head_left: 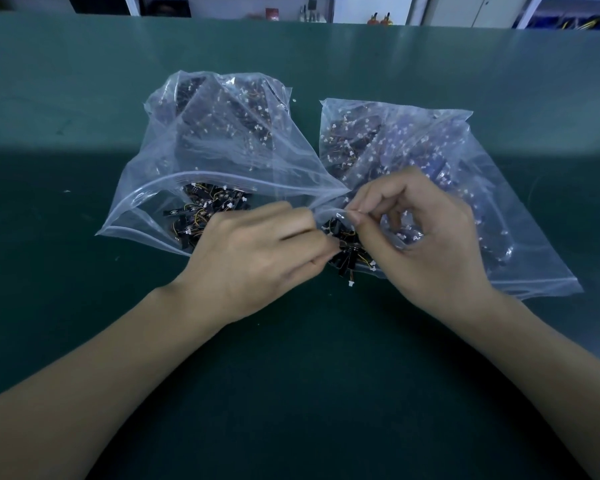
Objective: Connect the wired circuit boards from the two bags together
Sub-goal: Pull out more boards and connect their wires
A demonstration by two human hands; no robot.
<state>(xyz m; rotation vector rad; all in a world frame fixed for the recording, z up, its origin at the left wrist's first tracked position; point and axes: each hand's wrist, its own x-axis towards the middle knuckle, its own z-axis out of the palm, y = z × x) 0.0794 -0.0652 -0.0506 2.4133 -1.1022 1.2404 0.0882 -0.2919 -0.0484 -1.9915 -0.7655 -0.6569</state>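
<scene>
Head view looks down on a green bench (84, 323) with two clear zip bags side by side across the middle of the frame, both stuffed with small dark boards trailing wires and white plugs. The left bag (201, 140) gapes toward the person; the right bag (430, 161) has its mouth at frame centre. Both hands meet there. The right hand (426, 244) pinches the bag's lip between thumb and forefinger, lifting it. The left hand (257, 251) has curled fingers at a cluster of circuit boards (347, 252) spilling out of that mouth; whether it truly grips one I cannot tell. This looks like the picking-out step. Next, I'd judge, one board must be teased free of the tangle, then a mate taken from the left bag.
</scene>
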